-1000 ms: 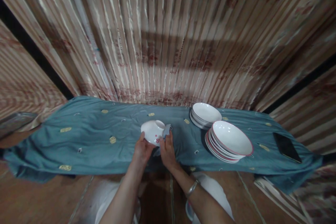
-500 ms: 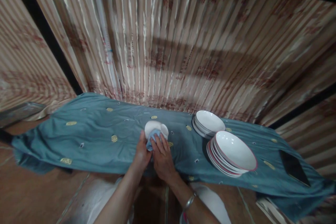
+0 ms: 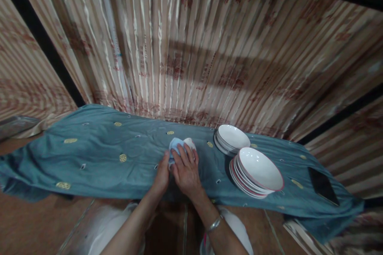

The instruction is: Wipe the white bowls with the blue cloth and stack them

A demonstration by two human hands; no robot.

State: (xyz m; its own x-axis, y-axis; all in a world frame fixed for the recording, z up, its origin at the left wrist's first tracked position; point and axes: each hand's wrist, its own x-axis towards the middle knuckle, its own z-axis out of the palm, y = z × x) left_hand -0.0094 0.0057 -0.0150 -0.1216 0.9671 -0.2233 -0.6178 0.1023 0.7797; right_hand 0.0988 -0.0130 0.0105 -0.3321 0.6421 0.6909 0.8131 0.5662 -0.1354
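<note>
A light blue cloth is wrapped over a small white bowl, and only part of the bowl's white side shows. My left hand grips the bowl from the left, its fingertips mostly hidden by the cloth. Over the cloth and the bowl's right side, my right hand presses with bent fingers. Both hands are close together above the near middle of the teal tablecloth.
To the right stand a stack of red-rimmed white bowls and, behind it, a stack of white dishes. A dark phone-like slab lies at the far right. A pleated curtain hangs behind the table.
My right hand and the cloth have moved up over the bowl, covering more of it. The bowl has turned in my hands. The view has shifted slightly.
</note>
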